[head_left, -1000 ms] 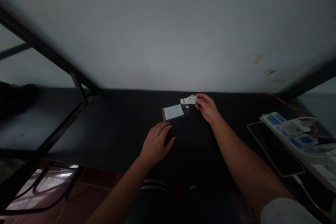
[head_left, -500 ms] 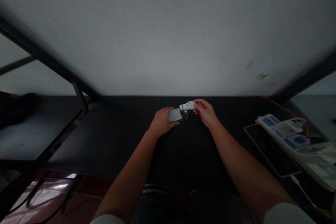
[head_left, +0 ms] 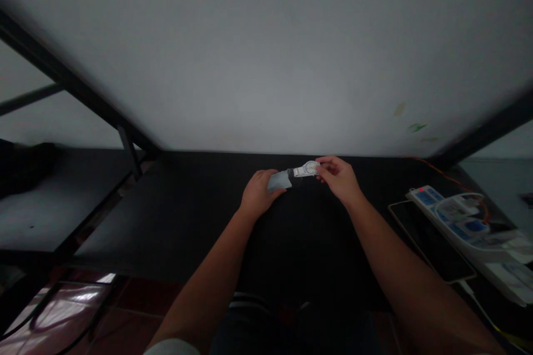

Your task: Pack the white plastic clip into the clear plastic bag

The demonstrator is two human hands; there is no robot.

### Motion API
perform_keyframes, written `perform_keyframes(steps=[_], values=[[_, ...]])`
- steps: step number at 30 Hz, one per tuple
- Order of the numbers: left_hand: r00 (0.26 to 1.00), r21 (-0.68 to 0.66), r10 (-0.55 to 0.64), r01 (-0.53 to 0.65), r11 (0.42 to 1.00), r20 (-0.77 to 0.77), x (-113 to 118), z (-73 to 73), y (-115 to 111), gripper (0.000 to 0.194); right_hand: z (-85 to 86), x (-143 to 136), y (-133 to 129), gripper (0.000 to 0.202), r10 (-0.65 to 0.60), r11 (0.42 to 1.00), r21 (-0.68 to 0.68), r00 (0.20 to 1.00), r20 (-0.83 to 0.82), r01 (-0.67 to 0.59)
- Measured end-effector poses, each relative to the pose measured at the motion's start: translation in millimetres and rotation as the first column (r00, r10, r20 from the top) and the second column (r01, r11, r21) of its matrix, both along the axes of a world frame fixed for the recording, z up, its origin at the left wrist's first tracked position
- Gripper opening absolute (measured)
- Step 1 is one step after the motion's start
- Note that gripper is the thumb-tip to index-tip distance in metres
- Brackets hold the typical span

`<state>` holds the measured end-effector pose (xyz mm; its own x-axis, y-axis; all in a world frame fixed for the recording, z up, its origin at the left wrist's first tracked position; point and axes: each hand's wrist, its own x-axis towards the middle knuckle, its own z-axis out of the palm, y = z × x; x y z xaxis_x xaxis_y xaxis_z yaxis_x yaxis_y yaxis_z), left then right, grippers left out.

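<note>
A white wristwatch [head_left: 310, 168] with a round pale dial is pinched at its right side between the thumb and fingers of my right hand [head_left: 338, 178]. Its strap reaches left to the dark end of a small flat grey-and-black object [head_left: 280, 180]. My left hand [head_left: 259, 193] grips that object from the left, thumb at the near edge and fingers at the far edge. Whether the strap touches the dark end or just overlaps it, I cannot tell. Both things are over the black tabletop [head_left: 187, 205], near the wall.
At the right, a phone [head_left: 431, 241] with a white cable lies beside a white-and-blue power strip [head_left: 466, 227] with plugs and an orange wire. A pale wall [head_left: 258, 66] rises behind the table. Dark metal frame bars [head_left: 95, 100] slant at the left, near a second dark surface [head_left: 37, 222].
My right hand and the wristwatch have shifted slightly right, away from the grey-and-black object. Less of that object's dark end shows now. My left hand keeps its grip. The view has tilted a little.
</note>
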<state>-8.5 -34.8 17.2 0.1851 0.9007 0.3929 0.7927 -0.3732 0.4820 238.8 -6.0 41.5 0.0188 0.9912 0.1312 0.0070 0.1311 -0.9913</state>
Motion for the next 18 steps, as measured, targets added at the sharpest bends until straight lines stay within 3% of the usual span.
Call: perform_keyframes(steps=[4, 6, 8, 13, 18], values=[[0.999, 0.028, -0.013, 0.012, 1.000, 0.033, 3.6, -1.4, -4.0, 0.044, 3.3, 9.8, -13.3, 0.038, -0.164, 0.984, 0.062, 0.986, -0.012, 0.164], [0.998, 0.045, -0.001, -0.002, 0.999, 0.067, 3.1, -2.5, -5.2, 0.045, 1.6, 14.2, -16.7, 0.038, -0.268, 0.961, 0.054, 0.962, -0.054, 0.271], [0.994, 0.060, 0.004, -0.010, 0.998, 0.108, 1.5, -3.2, -5.8, 0.047, -0.7, 15.9, -19.1, 0.038, -0.299, 0.953, 0.020, 0.952, -0.065, 0.301], [0.977, 0.086, -0.096, 0.081, 0.993, 0.188, 3.1, -4.1, -9.0, 0.053, -5.2, 3.4, -26.6, 0.040, -0.109, 0.989, -0.105, 0.991, -0.075, 0.101], [0.951, 0.096, -0.226, 0.210, 0.973, 0.213, 16.2, -3.4, -17.5, 0.054, -12.4, -19.4, -36.9, 0.037, 0.132, 0.975, -0.171, 0.990, -0.049, -0.139]])
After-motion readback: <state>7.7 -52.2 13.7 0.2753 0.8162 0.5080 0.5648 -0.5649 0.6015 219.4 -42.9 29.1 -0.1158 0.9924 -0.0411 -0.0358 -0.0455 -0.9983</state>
